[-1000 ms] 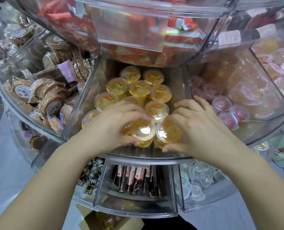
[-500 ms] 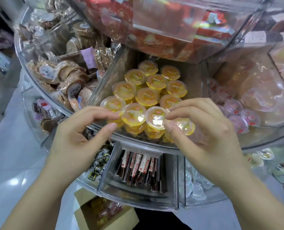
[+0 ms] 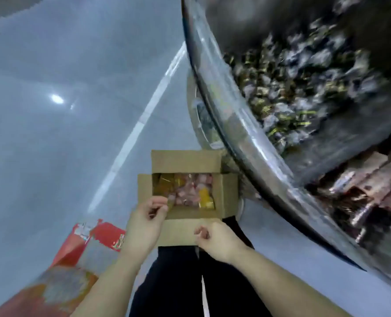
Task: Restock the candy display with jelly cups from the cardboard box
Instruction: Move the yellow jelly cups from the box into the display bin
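An open cardboard box [image 3: 185,164] stands on the floor below me, its flaps folded outward. Inside lie pink and yellow jelly cups [image 3: 187,191], blurred. My left hand [image 3: 144,225] reaches the box's near left corner with fingers loosely curled at the rim, and I see nothing in it. Over the near flap hovers my right hand [image 3: 219,241], fingers loosely curled and empty. The clear curved candy display [image 3: 215,92] rises at the right; its jelly cup bin is out of view.
The display's lower bins hold dark wrapped sweets [image 3: 292,72] and brown stick packs [image 3: 361,186]. A red and orange package [image 3: 75,255] lies on the glossy grey floor [image 3: 64,133] at the lower left. My dark trouser legs [image 3: 178,282] stand just behind the box.
The view has swung down from the yellow jelly cup bin to the box on the floor. Both hands left the bin and dropped to the box's near edge.
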Available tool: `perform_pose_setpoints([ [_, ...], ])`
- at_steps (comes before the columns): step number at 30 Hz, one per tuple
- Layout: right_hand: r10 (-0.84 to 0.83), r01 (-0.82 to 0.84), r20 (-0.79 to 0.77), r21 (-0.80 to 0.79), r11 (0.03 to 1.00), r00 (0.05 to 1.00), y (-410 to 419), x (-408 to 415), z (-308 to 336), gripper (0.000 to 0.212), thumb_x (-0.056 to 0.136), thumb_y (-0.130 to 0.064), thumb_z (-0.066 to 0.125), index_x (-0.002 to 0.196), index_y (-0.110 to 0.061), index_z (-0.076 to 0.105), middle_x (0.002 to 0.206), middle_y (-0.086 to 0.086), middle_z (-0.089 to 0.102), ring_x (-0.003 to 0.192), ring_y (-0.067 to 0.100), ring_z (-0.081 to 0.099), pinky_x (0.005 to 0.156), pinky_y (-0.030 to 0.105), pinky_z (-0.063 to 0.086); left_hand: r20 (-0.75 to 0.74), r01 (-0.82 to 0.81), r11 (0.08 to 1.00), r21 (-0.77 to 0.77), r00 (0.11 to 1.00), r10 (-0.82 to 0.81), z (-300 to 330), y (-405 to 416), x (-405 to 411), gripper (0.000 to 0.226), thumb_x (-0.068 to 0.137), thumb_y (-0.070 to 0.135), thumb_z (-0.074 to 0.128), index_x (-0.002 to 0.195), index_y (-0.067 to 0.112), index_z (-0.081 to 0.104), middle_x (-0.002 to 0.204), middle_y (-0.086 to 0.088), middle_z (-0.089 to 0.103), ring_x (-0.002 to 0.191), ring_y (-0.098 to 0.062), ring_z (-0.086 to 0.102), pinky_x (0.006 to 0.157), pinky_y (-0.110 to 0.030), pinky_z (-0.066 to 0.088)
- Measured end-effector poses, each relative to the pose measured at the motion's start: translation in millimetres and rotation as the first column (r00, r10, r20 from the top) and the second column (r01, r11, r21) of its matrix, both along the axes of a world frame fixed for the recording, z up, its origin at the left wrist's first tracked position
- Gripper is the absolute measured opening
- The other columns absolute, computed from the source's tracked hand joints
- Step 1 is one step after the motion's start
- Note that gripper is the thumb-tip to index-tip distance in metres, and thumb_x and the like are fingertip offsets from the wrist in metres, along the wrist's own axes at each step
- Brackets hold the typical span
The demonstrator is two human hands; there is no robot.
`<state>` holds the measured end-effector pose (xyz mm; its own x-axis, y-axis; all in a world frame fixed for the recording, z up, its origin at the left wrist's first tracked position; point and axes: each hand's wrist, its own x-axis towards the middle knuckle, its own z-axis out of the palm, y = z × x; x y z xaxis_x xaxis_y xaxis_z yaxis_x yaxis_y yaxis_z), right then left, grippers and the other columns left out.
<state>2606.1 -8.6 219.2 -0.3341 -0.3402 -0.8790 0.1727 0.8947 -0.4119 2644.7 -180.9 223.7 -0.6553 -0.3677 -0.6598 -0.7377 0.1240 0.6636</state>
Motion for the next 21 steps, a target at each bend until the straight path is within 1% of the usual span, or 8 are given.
perform_pose_setpoints([
  [2,0.064,-0.074,0.064,0.161,0.984,0.996,1.8,9.4,-73.5,0.024,0.088,-0.018,0.052,0.107,-0.01,0.065,0.098,0.008,0.065,0.1,0.024,0.061,0.069,0.022,0.038,0.131,0.1,0.995,0.008,0.986,-0.101,-62.5,-1.9,19.2,0.013,0.087,0.006,0.059,0.088,0.019,0.063,0.089,0.001,0.068,0.079,-0.016,0.059,0.062,0.0,0.036],
  [4,0.14,-0.163,0.101,0.276,0.947,0.985,3.3,9.8,-136.2,0.026,0.089,-0.015,0.047,0.102,-0.003,0.066,0.106,0.019,0.066,0.101,0.029,0.061,0.069,0.024,0.038,0.208,0.156,0.987,0.034,0.965,-0.159,-120.5,-2.0,30.4,0.017,0.086,0.005,0.059,0.102,0.007,0.064,0.099,-0.01,0.068,0.09,-0.022,0.062,0.069,-0.006,0.037],
  [7,0.165,-0.168,0.037,0.315,0.934,0.986,-2.3,-1.5,-213.4,0.024,0.088,-0.017,0.054,0.107,-0.008,0.065,0.11,0.018,0.066,0.102,0.031,0.062,0.075,0.029,0.044,0.282,0.261,0.963,0.074,0.92,-0.271,-201.1,-3.1,35.0,0.033,0.086,0.008,0.059,0.119,0.004,0.057,0.118,-0.012,0.062,0.112,-0.026,0.056,0.092,-0.021,0.037],
  [10,0.342,-0.31,-0.042,0.332,0.891,0.939,-8.2,-13.5,-274.2,0.026,0.088,-0.013,0.053,0.113,-0.013,0.062,0.117,0.016,0.062,0.108,0.033,0.058,0.088,0.032,0.046,0.359,0.416,0.907,0.062,0.839,-0.409,-270.4,-4.0,29.8,0.044,0.086,0.007,0.056,0.129,0.006,0.049,0.131,-0.016,0.052,0.121,-0.031,0.048,0.099,-0.03,0.036],
  [14,0.63,-0.594,0.035,0.376,0.711,0.776,-4.5,-14.4,-327.4,0.036,0.095,-0.018,0.04,0.13,-0.019,0.049,0.136,0.015,0.045,0.12,0.035,0.048,0.099,0.037,0.041,0.522,0.652,0.756,0.049,0.629,-0.576,-336.1,6.1,22.1,0.051,0.086,0.005,0.053,0.135,0.002,0.038,0.138,-0.021,0.041,0.128,-0.033,0.041,0.106,-0.033,0.032],
  [17,0.668,-0.618,0.031,0.415,0.668,0.743,-0.1,-9.1,-347.3,0.043,0.099,-0.018,0.029,0.141,-0.015,0.034,0.149,0.017,0.025,0.124,0.035,0.044,0.099,0.038,0.038,0.619,0.796,0.605,-0.03,0.49,-0.614,-372.0,15.0,22.4,0.046,0.097,0.01,0.035,0.142,0.004,0.029,0.147,-0.017,0.029,0.134,-0.031,0.029,0.109,-0.037,0.027],
  [19,0.692,-0.616,-0.019,0.439,0.655,0.722,2.9,-6.1,-352.2,0.041,0.099,-0.016,0.027,0.139,-0.01,0.035,0.15,0.016,0.018,0.126,0.035,0.04,0.1,0.039,0.036,0.671,0.856,0.512,-0.078,0.425,-0.607,-388.6,18.2,18.8,0.044,0.1,0.012,0.024,0.143,0.004,0.024,0.149,-0.015,0.024,0.134,-0.029,0.024,0.109,-0.034,0.025],
  [21,0.697,-0.61,-0.052,0.44,0.659,0.716,7.5,-7.4,-353.6,0.038,0.097,-0.013,0.032,0.135,-0.009,0.039,0.15,0.014,0.015,0.129,0.034,0.032,0.103,0.04,0.033,0.671,0.862,0.48,-0.165,0.455,-0.586,-394.1,16.9,15.2,0.043,0.1,0.014,0.024,0.142,0.004,0.026,0.146,-0.015,0.027,0.132,-0.028,0.026,0.107,-0.032,0.026],
])
